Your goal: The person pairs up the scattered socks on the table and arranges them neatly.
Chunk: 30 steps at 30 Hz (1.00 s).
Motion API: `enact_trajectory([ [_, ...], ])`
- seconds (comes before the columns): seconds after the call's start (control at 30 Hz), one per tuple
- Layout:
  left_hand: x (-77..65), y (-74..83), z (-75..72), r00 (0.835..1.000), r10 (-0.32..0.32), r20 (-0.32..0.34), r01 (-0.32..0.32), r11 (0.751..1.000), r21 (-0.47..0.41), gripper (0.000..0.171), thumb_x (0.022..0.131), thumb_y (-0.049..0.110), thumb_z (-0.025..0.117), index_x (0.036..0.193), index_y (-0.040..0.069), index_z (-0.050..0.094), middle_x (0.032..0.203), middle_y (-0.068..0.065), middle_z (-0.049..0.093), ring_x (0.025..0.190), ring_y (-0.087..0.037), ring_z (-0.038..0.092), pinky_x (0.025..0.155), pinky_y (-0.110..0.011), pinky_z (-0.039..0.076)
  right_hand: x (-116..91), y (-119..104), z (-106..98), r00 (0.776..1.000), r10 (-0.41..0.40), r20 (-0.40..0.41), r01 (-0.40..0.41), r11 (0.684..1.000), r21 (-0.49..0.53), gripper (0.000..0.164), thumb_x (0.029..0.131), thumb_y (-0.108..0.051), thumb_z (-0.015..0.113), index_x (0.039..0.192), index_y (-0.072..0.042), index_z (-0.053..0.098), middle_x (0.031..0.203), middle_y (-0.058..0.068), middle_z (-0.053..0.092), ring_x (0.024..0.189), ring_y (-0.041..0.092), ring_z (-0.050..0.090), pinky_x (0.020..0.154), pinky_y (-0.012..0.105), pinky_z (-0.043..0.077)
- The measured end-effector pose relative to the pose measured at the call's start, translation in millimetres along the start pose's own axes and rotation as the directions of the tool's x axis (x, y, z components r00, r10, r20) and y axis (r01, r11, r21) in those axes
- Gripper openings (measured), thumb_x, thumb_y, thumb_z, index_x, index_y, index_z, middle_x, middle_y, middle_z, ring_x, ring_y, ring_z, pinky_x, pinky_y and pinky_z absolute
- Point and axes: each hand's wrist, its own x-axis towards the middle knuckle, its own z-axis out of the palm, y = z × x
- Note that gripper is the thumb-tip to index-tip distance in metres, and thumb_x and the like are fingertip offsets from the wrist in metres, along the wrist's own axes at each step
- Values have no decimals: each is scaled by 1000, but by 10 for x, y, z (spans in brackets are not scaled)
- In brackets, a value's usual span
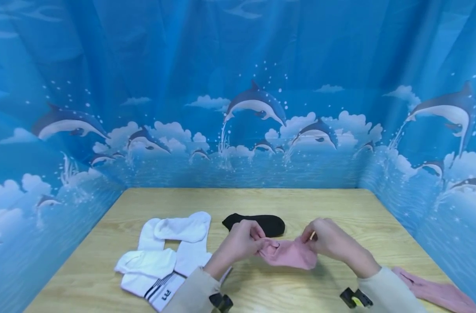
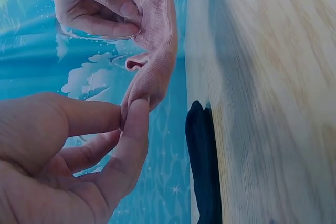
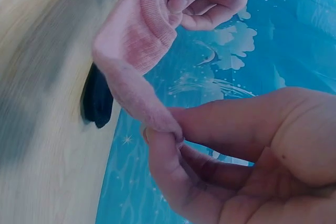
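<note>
A pink sock (image 1: 288,254) is held up above the table between both hands. My left hand (image 1: 241,240) pinches one end of it between thumb and fingers, and my right hand (image 1: 331,240) pinches the other end. In the left wrist view the sock (image 2: 157,51) sags and folds between the two grips. The right wrist view shows the fingertips (image 3: 165,142) of my right hand squeezing one tip of the sock (image 3: 134,85). Just behind the hands a black sock (image 1: 272,225) lies flat on the table.
Several white socks (image 1: 191,228), one with black stripes, lie overlapping on the left of the wooden table (image 1: 175,200). A second pink sock (image 1: 437,290) lies at the right front edge. A blue dolphin-print curtain (image 1: 191,56) closes off the back and sides.
</note>
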Motion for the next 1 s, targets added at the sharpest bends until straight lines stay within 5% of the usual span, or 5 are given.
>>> enact_trajectory([
  [0.47,6,-27,-215,999,-37,7,36,997,67,10,87,2,78,84,5,69,72,-3,66,58,-10,61,53,-23,53,87,-74,100,997,82,5,-82,989,123,22,78,9,72,96,-3,80,93,8,78,72,13,64,59,21,54],
  [1.0,-3,-45,-258,994,-104,9,104,993,53,12,88,0,77,82,5,68,72,-4,65,59,-12,64,54,-23,56,146,-35,247,998,9,-60,-4,995,95,20,82,6,75,100,-3,78,96,6,76,80,10,64,65,18,53],
])
